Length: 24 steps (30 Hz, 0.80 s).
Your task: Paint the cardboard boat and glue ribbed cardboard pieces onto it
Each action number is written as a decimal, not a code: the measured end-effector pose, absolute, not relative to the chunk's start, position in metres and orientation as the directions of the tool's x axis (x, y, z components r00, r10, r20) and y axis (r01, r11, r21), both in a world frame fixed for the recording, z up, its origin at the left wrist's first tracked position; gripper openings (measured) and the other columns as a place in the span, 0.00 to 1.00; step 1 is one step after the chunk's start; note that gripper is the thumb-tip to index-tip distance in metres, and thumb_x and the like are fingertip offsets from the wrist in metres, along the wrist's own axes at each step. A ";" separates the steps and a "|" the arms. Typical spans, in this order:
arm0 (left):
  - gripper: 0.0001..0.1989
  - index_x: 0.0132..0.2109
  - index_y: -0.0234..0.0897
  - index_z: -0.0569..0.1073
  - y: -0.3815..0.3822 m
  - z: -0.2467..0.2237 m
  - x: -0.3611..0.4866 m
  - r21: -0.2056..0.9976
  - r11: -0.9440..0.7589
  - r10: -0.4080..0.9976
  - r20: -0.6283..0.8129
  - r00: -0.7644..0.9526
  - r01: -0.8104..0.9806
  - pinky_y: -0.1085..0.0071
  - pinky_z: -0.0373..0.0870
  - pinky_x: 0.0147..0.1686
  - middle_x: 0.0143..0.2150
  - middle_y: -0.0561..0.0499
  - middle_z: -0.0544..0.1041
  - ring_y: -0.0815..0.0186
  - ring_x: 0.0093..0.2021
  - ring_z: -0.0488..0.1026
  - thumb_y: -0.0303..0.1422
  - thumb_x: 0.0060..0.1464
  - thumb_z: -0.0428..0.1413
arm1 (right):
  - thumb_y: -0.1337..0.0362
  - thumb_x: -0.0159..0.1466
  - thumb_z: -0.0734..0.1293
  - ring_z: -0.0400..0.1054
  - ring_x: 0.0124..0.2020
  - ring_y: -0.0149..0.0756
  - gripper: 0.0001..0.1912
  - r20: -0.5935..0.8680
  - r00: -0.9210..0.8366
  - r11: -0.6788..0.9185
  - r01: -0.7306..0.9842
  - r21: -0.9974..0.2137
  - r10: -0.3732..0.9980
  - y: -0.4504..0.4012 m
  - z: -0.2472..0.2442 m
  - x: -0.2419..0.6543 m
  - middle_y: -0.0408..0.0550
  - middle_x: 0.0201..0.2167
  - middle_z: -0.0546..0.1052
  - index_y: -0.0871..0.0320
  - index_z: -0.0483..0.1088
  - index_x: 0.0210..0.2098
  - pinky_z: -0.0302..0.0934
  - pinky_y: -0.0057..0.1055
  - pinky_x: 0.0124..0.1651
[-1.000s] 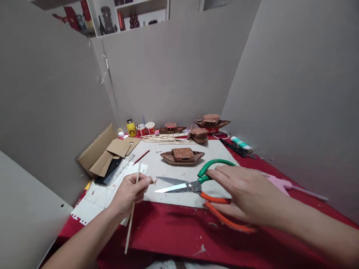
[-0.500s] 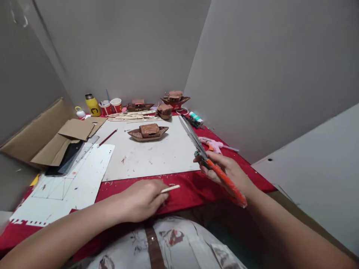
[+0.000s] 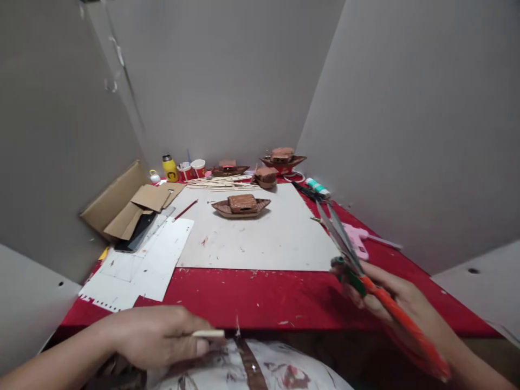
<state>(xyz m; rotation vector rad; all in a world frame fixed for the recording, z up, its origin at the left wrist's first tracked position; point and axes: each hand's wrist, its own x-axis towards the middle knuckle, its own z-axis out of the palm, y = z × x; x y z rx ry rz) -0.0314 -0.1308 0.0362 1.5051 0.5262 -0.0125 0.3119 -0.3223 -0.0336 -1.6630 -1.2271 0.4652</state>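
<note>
My left hand is closed on a short pale wooden stick, in front of the table's near edge and over my lap. My right hand grips a large pair of scissors with orange handles, its blades pointing up and away and slightly apart. A small green part shows by the fingers near the pivot; I cannot tell whether it belongs to the scissors. On the white board a brown model boat with an arched roof stands apart from both hands.
More model boats and a pile of thin sticks lie at the back, near paper cups and a yellow bottle. Cardboard, a phone and paper are left. A pink glue gun lies right.
My view has tilted and shifted, so the table appears lower and further right. My hands are farther apart, the left drawn back over my lap with the stick, the right still holding the scissors.
</note>
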 end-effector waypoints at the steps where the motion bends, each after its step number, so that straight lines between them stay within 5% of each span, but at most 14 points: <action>1: 0.14 0.40 0.39 0.78 -0.131 0.042 -0.035 0.918 0.055 0.270 -0.392 0.879 0.393 0.71 0.64 0.23 0.24 0.49 0.75 0.66 0.22 0.68 0.43 0.54 0.59 | 0.43 0.56 0.67 0.65 0.20 0.39 0.20 0.247 0.381 0.020 0.511 -0.859 0.891 -0.317 -0.036 0.312 0.45 0.21 0.71 0.50 0.71 0.38 0.63 0.33 0.21; 6: 0.20 0.41 0.37 0.72 -0.123 0.051 -0.012 0.965 -0.005 0.469 -0.229 0.853 0.262 0.76 0.49 0.20 0.22 0.58 0.60 0.73 0.20 0.51 0.49 0.61 0.47 | 0.54 0.57 0.66 0.69 0.22 0.39 0.14 0.311 0.115 0.155 0.676 -0.721 0.944 -0.282 -0.022 0.290 0.44 0.23 0.73 0.50 0.70 0.41 0.66 0.32 0.25; 13: 0.17 0.36 0.37 0.67 -0.108 0.046 0.021 0.985 0.145 0.577 -0.005 0.817 -0.097 0.78 0.41 0.15 0.21 0.58 0.62 0.76 0.17 0.46 0.46 0.63 0.47 | 0.63 0.52 0.65 0.71 0.29 0.40 0.18 0.363 -0.015 0.199 0.857 -0.476 0.932 -0.248 0.009 0.261 0.47 0.32 0.78 0.52 0.68 0.44 0.67 0.31 0.30; 24: 0.20 0.39 0.33 0.72 -0.084 0.033 0.047 0.997 0.079 0.466 -0.029 0.884 -0.009 0.79 0.43 0.15 0.17 0.58 0.65 0.78 0.14 0.48 0.48 0.60 0.51 | 0.54 0.60 0.66 0.70 0.40 0.45 0.17 0.157 -0.129 0.187 0.876 -0.445 0.979 -0.199 0.023 0.256 0.54 0.42 0.76 0.58 0.68 0.44 0.64 0.37 0.44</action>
